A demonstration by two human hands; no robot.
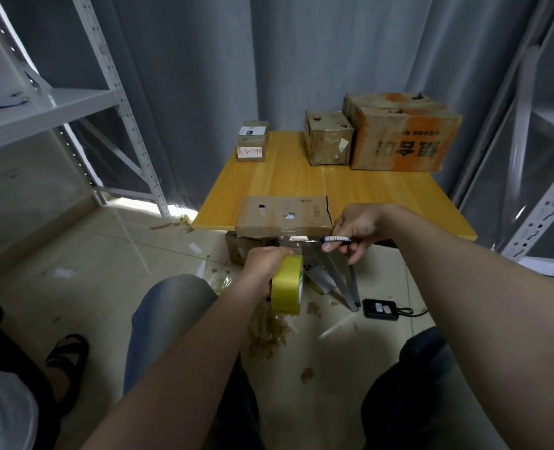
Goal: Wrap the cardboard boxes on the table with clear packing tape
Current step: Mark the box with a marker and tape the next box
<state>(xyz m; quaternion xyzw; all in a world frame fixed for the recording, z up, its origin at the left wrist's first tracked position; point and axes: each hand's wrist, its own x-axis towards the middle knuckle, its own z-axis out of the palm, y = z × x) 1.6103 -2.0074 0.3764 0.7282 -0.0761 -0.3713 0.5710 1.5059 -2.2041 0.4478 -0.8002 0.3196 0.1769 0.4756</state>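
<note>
Head: box [283, 216] beyond hands [264, 263] [355, 227], tape roll [287, 287].

A worn, matt cardboard box [282, 216] lay on a smooth wood-grain table [366, 190], while the tape roll [287, 287] shone glossy and plastic. Behind hung a matt grey cloth curtain [204, 76], beside white painted metal shelves [119, 102], above a glossy tiled floor [106, 254].

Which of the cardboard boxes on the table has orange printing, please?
The largest box, far right at the back: it alone has broad orange print on its side and top.
</note>
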